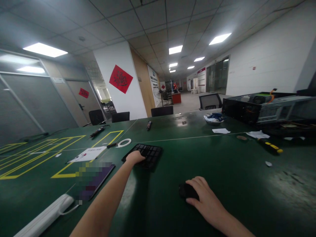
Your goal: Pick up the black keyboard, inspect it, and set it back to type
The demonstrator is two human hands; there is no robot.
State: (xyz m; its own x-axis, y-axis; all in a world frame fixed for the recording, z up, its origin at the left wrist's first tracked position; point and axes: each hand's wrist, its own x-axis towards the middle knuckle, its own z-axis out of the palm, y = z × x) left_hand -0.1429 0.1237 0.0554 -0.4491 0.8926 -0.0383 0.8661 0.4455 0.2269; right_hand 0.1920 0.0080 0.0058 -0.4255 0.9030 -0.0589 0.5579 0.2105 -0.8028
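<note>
My left hand [134, 157] reaches forward and rests on the near left corner of a black keyboard [148, 154] lying on the green table [197, 154]; its fingers curl over the edge, gripping it. My right hand [202, 194] lies over a small black mouse [185, 190], fingers closed around it. Both forearms stretch out from the bottom of the view.
A dark tablet [98, 179] and a white power strip [46, 215] lie at the near left. Yellow taped outlines, a paper sheet [87, 154] and a white tape roll [124, 142] sit further left. An open computer case [266, 107], a yellow-handled screwdriver [271, 145] and a bowl [213, 119] stand at right. Chairs line the far edge.
</note>
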